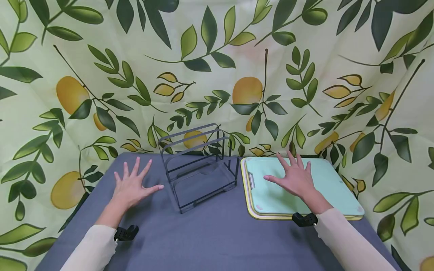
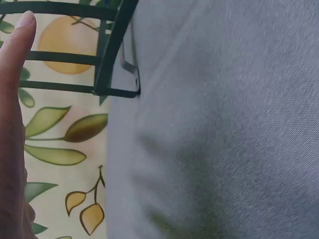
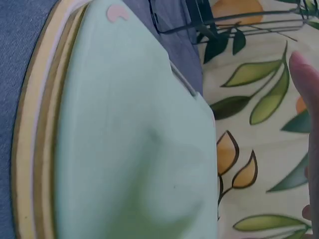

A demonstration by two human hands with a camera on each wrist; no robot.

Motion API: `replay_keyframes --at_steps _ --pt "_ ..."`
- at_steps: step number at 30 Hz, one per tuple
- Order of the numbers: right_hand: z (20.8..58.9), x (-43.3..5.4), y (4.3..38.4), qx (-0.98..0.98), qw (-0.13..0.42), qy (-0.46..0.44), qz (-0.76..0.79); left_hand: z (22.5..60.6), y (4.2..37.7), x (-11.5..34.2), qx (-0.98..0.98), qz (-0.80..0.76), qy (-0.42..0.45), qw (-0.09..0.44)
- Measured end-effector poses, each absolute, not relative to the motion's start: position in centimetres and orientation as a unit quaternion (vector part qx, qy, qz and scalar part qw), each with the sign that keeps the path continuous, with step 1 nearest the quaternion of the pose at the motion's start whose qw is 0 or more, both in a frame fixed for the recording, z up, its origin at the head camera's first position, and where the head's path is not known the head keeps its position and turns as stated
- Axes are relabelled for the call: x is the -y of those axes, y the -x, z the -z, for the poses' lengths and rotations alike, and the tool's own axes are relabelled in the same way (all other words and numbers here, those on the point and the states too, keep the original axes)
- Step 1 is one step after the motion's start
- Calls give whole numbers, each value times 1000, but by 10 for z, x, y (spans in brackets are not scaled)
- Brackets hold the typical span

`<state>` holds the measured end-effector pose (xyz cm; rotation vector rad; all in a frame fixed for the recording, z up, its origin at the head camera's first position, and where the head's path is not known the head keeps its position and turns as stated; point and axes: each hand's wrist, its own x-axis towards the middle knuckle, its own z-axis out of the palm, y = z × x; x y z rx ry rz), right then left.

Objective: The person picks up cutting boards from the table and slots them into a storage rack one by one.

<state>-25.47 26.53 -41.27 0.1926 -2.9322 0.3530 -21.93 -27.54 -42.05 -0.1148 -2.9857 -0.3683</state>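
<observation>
My left hand [image 1: 130, 188] hovers with fingers spread over the table, just left of a dark wire rack [image 1: 203, 197]. The rack has several upright curved dividers, and its frame [image 2: 107, 55] shows at the top of the left wrist view. Over a stack of cutting boards my right hand [image 1: 295, 177] is held with fingers splayed, touching nothing. A mint-green cutting board [image 1: 333, 184] with a handle slot lies on top; yellow and pale board edges [image 3: 30, 149] show beneath it. Neither hand holds anything.
A grey-blue cloth [image 1: 210, 241] covers the table. Behind and at both sides hangs a curtain [image 1: 217, 86] printed with leaves and orange fruit. Dark bands [image 1: 127, 233] are on both wrists, below light sleeves.
</observation>
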Motion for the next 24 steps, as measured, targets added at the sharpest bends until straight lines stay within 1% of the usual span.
replay_keyframes --at_steps 6,9,12,15,18,21,24 --pt "423 -287 242 979 132 -43 -152 419 208 269 981 168 34 90" --pt "431 -297 236 971 157 -38 -177 417 198 261 973 204 18 109" --pt "438 -311 228 962 188 -33 -197 414 189 244 955 259 -2 142" --pt "444 -326 220 953 215 -20 -211 410 178 225 926 319 -15 201" --pt "447 -340 211 945 235 2 -228 406 165 210 888 360 -10 285" --pt "449 -351 204 937 242 30 -249 402 154 198 853 374 13 365" --pt "451 -359 198 930 238 60 -272 399 146 188 825 366 49 429"
